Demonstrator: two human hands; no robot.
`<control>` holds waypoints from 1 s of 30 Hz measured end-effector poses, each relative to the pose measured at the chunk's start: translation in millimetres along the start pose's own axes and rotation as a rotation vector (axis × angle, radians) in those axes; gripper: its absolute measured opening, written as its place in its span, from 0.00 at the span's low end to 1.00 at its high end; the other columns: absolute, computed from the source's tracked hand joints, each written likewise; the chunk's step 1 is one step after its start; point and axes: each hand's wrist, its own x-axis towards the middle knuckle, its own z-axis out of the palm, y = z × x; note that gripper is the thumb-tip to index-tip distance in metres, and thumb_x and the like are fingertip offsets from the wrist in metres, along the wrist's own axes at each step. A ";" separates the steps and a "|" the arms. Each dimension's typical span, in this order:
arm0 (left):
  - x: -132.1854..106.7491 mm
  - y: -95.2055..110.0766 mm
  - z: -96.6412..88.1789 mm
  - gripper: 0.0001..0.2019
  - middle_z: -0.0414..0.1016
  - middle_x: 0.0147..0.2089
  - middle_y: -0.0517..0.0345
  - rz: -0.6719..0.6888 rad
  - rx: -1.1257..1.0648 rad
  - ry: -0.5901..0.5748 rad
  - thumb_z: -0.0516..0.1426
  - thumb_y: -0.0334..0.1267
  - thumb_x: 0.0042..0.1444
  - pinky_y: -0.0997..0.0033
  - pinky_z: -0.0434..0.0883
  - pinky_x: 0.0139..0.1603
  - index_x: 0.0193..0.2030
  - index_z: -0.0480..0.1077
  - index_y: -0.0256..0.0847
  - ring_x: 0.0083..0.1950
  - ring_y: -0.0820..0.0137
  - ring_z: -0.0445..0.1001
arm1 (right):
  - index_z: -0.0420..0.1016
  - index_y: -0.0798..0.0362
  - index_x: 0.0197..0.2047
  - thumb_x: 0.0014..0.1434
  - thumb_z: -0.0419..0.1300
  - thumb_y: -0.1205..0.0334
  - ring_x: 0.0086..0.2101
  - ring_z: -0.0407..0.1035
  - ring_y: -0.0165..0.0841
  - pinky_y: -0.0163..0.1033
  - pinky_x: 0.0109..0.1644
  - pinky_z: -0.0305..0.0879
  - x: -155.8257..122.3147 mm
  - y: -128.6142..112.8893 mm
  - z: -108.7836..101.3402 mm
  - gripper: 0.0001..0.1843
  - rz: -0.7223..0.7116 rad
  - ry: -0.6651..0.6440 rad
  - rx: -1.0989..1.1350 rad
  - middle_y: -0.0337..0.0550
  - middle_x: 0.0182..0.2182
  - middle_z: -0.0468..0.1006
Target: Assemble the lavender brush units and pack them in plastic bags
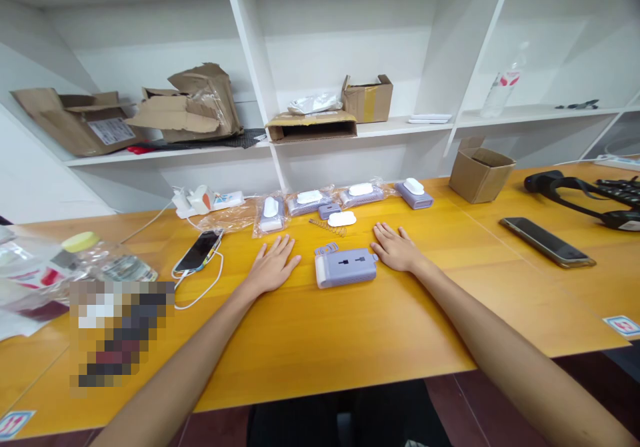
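My left hand (273, 265) lies flat on the orange table (350, 340), fingers stretched out, holding nothing. My right hand (396, 248) also rests flat and open, its fingers spread. Between the two hands lies a lavender box-shaped device (345, 266) with slots on its top face; my right hand is just beside its right end. Behind it lie a small coil spring (327, 227), a white cap (342, 219) and a small lavender piece (329, 209). Further back, a row of lavender units with white caps sits in clear bags (310, 201), with one unbagged (414, 194).
A phone on a white cable (199, 251) lies left of my left hand; another phone (547, 241) lies right. A small cardboard box (481, 173) and black headgear (575, 190) sit at right. Plastic bags and a jar (95, 253) are at left. White shelves hold boxes behind.
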 end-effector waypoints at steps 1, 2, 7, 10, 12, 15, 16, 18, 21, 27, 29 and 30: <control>0.1 -0.3 0.3 0.39 0.42 0.82 0.50 0.000 -0.001 -0.001 0.38 0.60 0.71 0.39 0.42 0.80 0.80 0.49 0.37 0.83 0.55 0.40 | 0.49 0.56 0.80 0.74 0.36 0.46 0.77 0.40 0.46 0.65 0.77 0.38 0.2 0.3 0.2 0.38 0.000 0.000 -0.001 0.52 0.79 0.45; 0.2 -0.5 0.5 0.39 0.41 0.82 0.50 -0.001 -0.001 -0.004 0.37 0.61 0.71 0.40 0.42 0.80 0.80 0.49 0.37 0.83 0.56 0.40 | 0.49 0.56 0.79 0.74 0.36 0.46 0.77 0.40 0.46 0.66 0.77 0.38 0.5 0.7 0.5 0.38 -0.002 -0.001 -0.001 0.52 0.79 0.45; 0.5 -1.5 1.6 0.39 0.42 0.82 0.49 0.004 -0.005 0.003 0.38 0.61 0.71 0.39 0.43 0.80 0.80 0.50 0.38 0.83 0.55 0.40 | 0.49 0.57 0.79 0.74 0.36 0.46 0.77 0.40 0.46 0.66 0.77 0.37 1.5 2.4 2.4 0.38 -0.009 0.004 0.009 0.51 0.78 0.46; 0.5 -1.4 1.8 0.39 0.42 0.82 0.48 0.006 -0.006 0.013 0.39 0.61 0.71 0.39 0.43 0.80 0.80 0.51 0.39 0.83 0.55 0.41 | 0.49 0.59 0.79 0.74 0.36 0.46 0.77 0.40 0.46 0.66 0.77 0.37 1.7 3.2 2.9 0.39 -0.011 0.008 0.011 0.52 0.78 0.46; 0.5 -1.2 1.7 0.39 0.42 0.82 0.49 0.006 -0.005 0.012 0.39 0.61 0.71 0.39 0.43 0.80 0.80 0.51 0.39 0.83 0.55 0.41 | 0.50 0.58 0.79 0.74 0.37 0.45 0.77 0.40 0.46 0.66 0.77 0.38 1.8 3.5 3.0 0.39 -0.010 0.010 0.011 0.52 0.78 0.46; 0.8 -1.3 2.0 0.39 0.42 0.82 0.49 0.005 -0.005 0.011 0.39 0.61 0.71 0.39 0.43 0.80 0.80 0.51 0.41 0.83 0.55 0.41 | 0.50 0.57 0.79 0.74 0.36 0.45 0.77 0.41 0.46 0.66 0.77 0.38 2.0 3.8 3.1 0.39 -0.011 0.009 0.011 0.52 0.78 0.46; 1.0 -1.4 2.3 0.39 0.42 0.82 0.49 0.004 -0.005 0.012 0.39 0.61 0.71 0.40 0.43 0.80 0.80 0.51 0.41 0.83 0.55 0.41 | 0.50 0.58 0.79 0.74 0.36 0.45 0.77 0.40 0.46 0.66 0.77 0.38 2.1 3.9 3.2 0.39 -0.011 0.009 0.010 0.51 0.78 0.46; 1.3 -1.7 2.7 0.39 0.42 0.82 0.49 0.003 -0.002 0.014 0.39 0.62 0.71 0.40 0.43 0.80 0.80 0.50 0.41 0.83 0.55 0.41 | 0.50 0.57 0.79 0.74 0.36 0.45 0.77 0.40 0.46 0.66 0.77 0.38 2.5 4.1 3.6 0.38 -0.011 0.013 0.008 0.51 0.78 0.46; 1.0 -1.2 2.2 0.39 0.42 0.82 0.49 0.002 0.008 0.011 0.38 0.62 0.70 0.41 0.43 0.80 0.80 0.50 0.41 0.83 0.55 0.42 | 0.51 0.54 0.79 0.74 0.37 0.45 0.77 0.41 0.46 0.66 0.77 0.39 3.5 4.8 5.0 0.37 -0.009 0.018 0.004 0.50 0.78 0.46; -0.3 1.1 -0.4 0.39 0.42 0.82 0.49 -0.005 0.013 -0.004 0.38 0.61 0.70 0.41 0.43 0.80 0.80 0.50 0.39 0.83 0.56 0.41 | 0.50 0.58 0.79 0.74 0.37 0.45 0.77 0.40 0.46 0.67 0.77 0.37 4.6 5.9 6.7 0.39 -0.009 0.016 0.014 0.51 0.78 0.46; -0.1 0.6 -0.1 0.40 0.42 0.82 0.49 -0.001 0.009 -0.001 0.38 0.61 0.70 0.40 0.43 0.80 0.80 0.50 0.39 0.83 0.56 0.41 | 0.50 0.57 0.79 0.74 0.37 0.45 0.77 0.40 0.46 0.67 0.77 0.37 4.3 5.8 6.0 0.39 -0.009 0.016 0.015 0.51 0.79 0.45; 0.1 0.0 0.2 0.39 0.43 0.82 0.49 0.001 0.007 0.002 0.38 0.61 0.70 0.40 0.43 0.80 0.80 0.50 0.39 0.83 0.56 0.41 | 0.50 0.57 0.79 0.74 0.37 0.45 0.77 0.40 0.45 0.67 0.77 0.37 4.0 5.7 5.6 0.39 -0.010 0.016 0.016 0.51 0.79 0.45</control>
